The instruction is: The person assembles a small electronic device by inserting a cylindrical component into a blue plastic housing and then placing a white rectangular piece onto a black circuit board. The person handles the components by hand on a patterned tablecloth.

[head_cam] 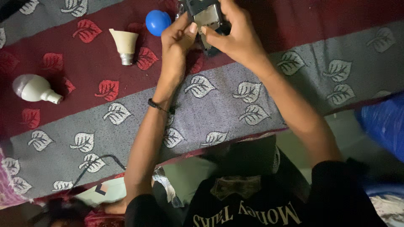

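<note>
Both hands are raised at the top edge of the view over a leaf-patterned cloth (219, 105): left hand (179, 42) and right hand (235, 35) each pinch a small dark device (205, 14) with a pale panel, thumb tips meeting on its lower edge. The device is partly cropped and shaded, so its kind is uncertain, possibly an opened phone. On the cloth to the left lie a blue dome (158, 22), a cream bulb base (124, 45) and a white bulb (34, 88), all well apart from the hands.
</note>
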